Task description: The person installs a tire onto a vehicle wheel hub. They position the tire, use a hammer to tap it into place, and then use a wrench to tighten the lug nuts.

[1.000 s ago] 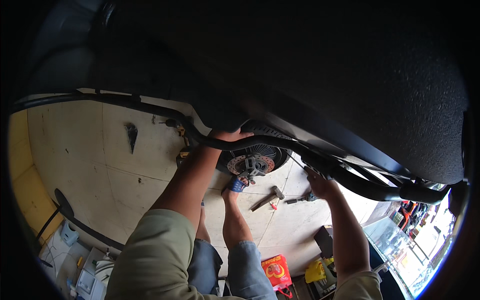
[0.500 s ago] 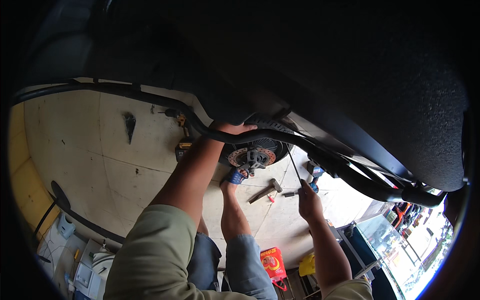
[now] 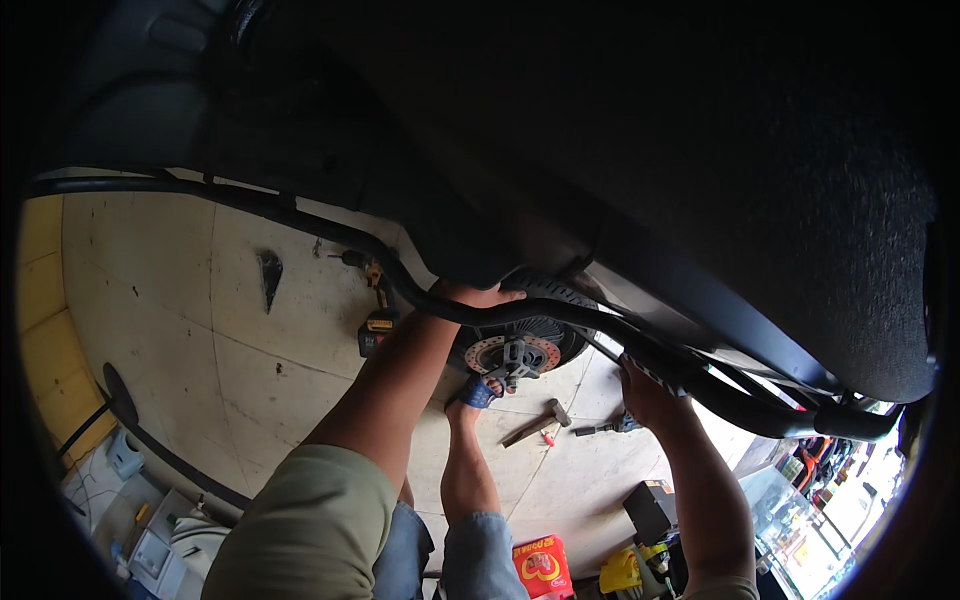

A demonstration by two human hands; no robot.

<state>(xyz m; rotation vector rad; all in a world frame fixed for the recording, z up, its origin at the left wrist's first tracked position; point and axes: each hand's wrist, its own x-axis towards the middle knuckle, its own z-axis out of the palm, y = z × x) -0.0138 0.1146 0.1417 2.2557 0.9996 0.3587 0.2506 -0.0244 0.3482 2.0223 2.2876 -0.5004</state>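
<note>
A wheel with a black tyre [image 3: 568, 345] and a drilled brake disc [image 3: 543, 352] lies under the dark vehicle body. My left hand [image 3: 484, 295] reaches over the tyre's edge, fingers stretched out; the body and a black tube [image 3: 540, 312] hide part of it. My right hand [image 3: 652, 393], beside the tube, is closed round a thin metal rod [image 3: 597, 343] that runs toward the tyre. My foot, in a blue slipper [image 3: 480, 392], touches the near side of the wheel by the hub.
On the pale floor lie a hammer [image 3: 540, 422], a yellow-black cordless drill [image 3: 378, 325], a dark tool [image 3: 610, 425] and a dark pointed piece [image 3: 269, 275]. A red bag [image 3: 541, 567] and a yellow bag [image 3: 620, 570] sit close to me. The vehicle body [image 3: 700, 170] hangs overhead.
My right hand has moved up and right with the rod, close against the tube. The left hand stays by the tyre. The whole view has shifted slightly.
</note>
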